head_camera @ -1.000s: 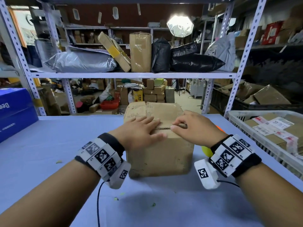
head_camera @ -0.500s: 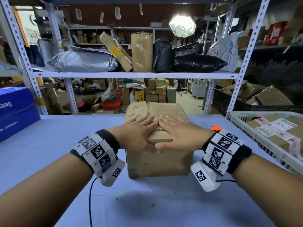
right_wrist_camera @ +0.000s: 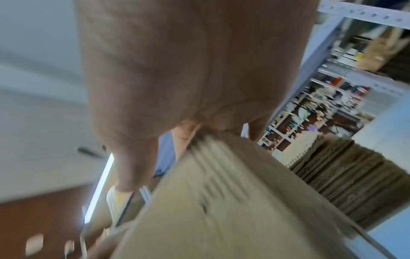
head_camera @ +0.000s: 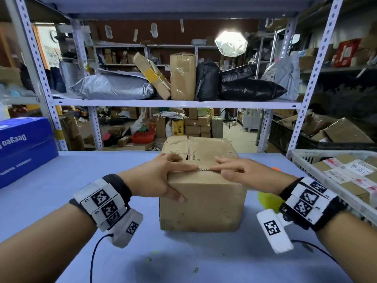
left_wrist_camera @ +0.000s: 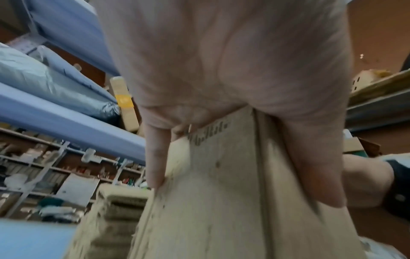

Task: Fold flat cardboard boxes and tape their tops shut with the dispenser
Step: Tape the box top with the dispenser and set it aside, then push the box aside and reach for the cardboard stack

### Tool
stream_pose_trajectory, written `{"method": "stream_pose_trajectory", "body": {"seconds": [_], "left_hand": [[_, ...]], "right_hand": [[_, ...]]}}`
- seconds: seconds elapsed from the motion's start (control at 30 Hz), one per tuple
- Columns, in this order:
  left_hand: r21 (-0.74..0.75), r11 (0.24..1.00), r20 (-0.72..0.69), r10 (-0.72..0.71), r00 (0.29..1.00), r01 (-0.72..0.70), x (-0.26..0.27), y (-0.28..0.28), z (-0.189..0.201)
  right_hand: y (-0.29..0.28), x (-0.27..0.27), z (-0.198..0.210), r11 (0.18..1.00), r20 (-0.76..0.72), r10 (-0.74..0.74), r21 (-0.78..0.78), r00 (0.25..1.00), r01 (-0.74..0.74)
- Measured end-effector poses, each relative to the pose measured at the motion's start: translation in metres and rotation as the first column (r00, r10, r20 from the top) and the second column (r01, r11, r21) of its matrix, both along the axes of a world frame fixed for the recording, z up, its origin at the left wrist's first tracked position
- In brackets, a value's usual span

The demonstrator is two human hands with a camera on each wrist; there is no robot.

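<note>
A blue carton [head_camera: 22,148] sits far left on the counter [head_camera: 102,172]. The left hand [head_camera: 161,178] lies flat on the cardboard box [head_camera: 204,205] at the counter's middle, thumb down its front. The right hand [head_camera: 242,174] presses the top flaps, fingers straight. A white basket [head_camera: 302,158] stands right.

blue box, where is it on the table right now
In the head view the blue box sits at the table's far left edge, well left of the cardboard box under both hands.
</note>
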State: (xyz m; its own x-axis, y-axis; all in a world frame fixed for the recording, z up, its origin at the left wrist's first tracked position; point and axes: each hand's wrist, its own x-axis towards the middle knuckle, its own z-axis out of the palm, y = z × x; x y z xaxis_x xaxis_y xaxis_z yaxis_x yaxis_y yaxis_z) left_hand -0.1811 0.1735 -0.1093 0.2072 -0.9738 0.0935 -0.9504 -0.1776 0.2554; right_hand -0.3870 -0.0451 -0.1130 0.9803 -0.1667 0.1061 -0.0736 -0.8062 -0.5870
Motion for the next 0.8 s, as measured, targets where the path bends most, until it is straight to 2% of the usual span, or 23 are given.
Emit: {"method": "stream_pose_trajectory", "body": {"seconds": [0.07, 0.13, 0.2, 0.27, 0.3, 0.37, 0.43, 0.5, 0.53, 0.63, 0.7, 0.8], "left_hand": [[-0.12, 0.993, -0.041, -0.002, 0.999, -0.003, 0.011, 0.01, 0.013], [-0.284, 0.957, -0.15, 0.011, 0.989, -0.053, 0.028, 0.023, 0.031], [-0.471, 0.862, -0.284, 0.053, 0.957, -0.188, 0.05, 0.034, 0.044], [-0.601, 0.701, -0.42, 0.129, 0.898, -0.383, 0.081, 0.043, 0.049], [-0.614, 0.624, -0.486, 0.183, 0.855, -0.483, 0.099, 0.048, 0.049], [-0.563, 0.534, -0.511, 0.375, 0.774, -0.631, 0.14, 0.06, 0.045], [-0.434, 0.516, -0.326, 0.674, 0.662, -0.739, 0.182, 0.075, 0.034], [-0.266, 0.496, -0.088, 0.842, 0.533, -0.827, 0.22, 0.087, 0.016], [-0.203, 0.473, -0.025, 0.873, 0.488, -0.857, 0.236, 0.091, 0.006], [-0.117, 0.404, 0.032, 0.915, 0.403, -0.907, 0.277, 0.093, -0.02], [-0.092, 0.386, 0.064, 0.922, 0.382, -0.918, 0.298, 0.09, -0.026], [-0.051, 0.396, 0.084, 0.916, 0.391, -0.917, 0.32, 0.08, -0.024]], "right_hand": [[-0.005, -0.001, 0.007, 0.957, 0.178, -0.098, 0.286, 0.979, 0.044], [-0.016, 0.005, 0.014, 0.882, 0.308, -0.283, 0.457, 0.908, 0.119], [-0.025, 0.021, 0.018, 0.847, 0.326, -0.42, 0.476, 0.847, 0.237], [-0.031, 0.043, 0.017, 0.855, 0.278, -0.471, 0.38, 0.837, 0.354], [-0.033, 0.056, 0.015, 0.854, 0.225, -0.49, 0.316, 0.842, 0.413], [-0.033, 0.082, 0.011, 0.847, 0.093, -0.519, 0.193, 0.85, 0.496], [-0.032, 0.104, 0.007, 0.839, -0.047, -0.538, 0.059, 0.841, 0.54], [-0.031, 0.121, 0.003, 0.836, -0.153, -0.547, -0.049, 0.823, 0.546], [-0.032, 0.128, 0.0, 0.84, -0.188, -0.54, -0.067, 0.82, 0.538], [-0.043, 0.147, -0.014, 0.858, -0.241, -0.51, -0.07, 0.826, 0.509], [-0.051, 0.156, -0.018, 0.855, -0.283, -0.51, -0.068, 0.812, 0.514], [-0.067, 0.163, -0.021, 0.835, -0.315, -0.547, -0.131, 0.776, 0.535]]}}
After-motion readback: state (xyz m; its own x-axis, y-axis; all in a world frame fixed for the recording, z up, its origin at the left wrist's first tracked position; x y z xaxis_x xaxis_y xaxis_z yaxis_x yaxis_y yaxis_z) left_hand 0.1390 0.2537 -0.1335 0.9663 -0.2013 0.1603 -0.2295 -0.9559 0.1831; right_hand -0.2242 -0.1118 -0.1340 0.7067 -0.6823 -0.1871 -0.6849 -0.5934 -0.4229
